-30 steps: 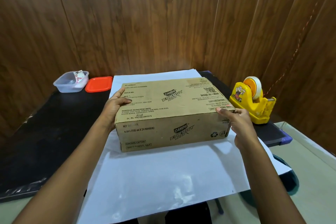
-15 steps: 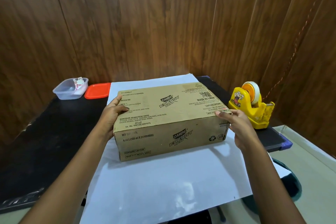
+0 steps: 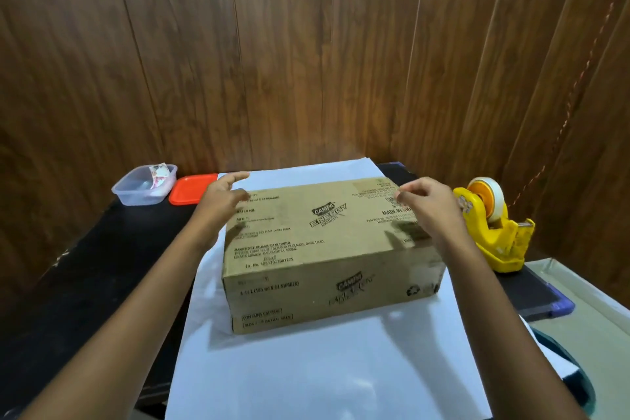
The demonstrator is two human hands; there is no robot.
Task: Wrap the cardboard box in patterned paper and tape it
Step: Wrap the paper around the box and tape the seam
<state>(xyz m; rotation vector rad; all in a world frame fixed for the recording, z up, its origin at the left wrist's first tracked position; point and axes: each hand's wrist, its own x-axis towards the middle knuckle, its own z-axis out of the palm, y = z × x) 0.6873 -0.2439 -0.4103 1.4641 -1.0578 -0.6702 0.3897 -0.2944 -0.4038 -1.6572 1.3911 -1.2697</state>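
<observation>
- Dark wood panelling (image 3: 306, 61) fills the background behind and to the right of the work area.
- Below it we see a black table (image 3: 102, 266) that carries everything else.
- A large paper sheet (image 3: 324, 368) lies flat across the middle of the table with its white face up. We see no pattern on this side. Its far edge reaches almost to the wall.
- The cardboard box (image 3: 324, 249) sits on the paper sheet, roughly centred and nearer the far edge. It is closed, with its printed top up and a long side facing us. No paper is folded over it and no tape is on it.
- Our left hand (image 3: 221, 198) is at the box's far left corner with its fingers (image 3: 238, 177) straight and slightly spread, pointing past the corner toward the paper beyond. They grip nothing.
- Our right hand (image 3: 433, 208) is over the far right part of the box top. Its fingers (image 3: 409, 189) are loosely curled with the tips close together, and they hold nothing. We cannot tell whether it touches the cardboard.
- A yellow tape dispenser (image 3: 494, 239) stands on the table just right of the box, loaded with a tape roll (image 3: 491, 194).
- A clear plastic container (image 3: 136, 191) stands at the far left of the table with a few small items inside.
- A red lid (image 3: 191, 189) lies flat beside the container.
</observation>
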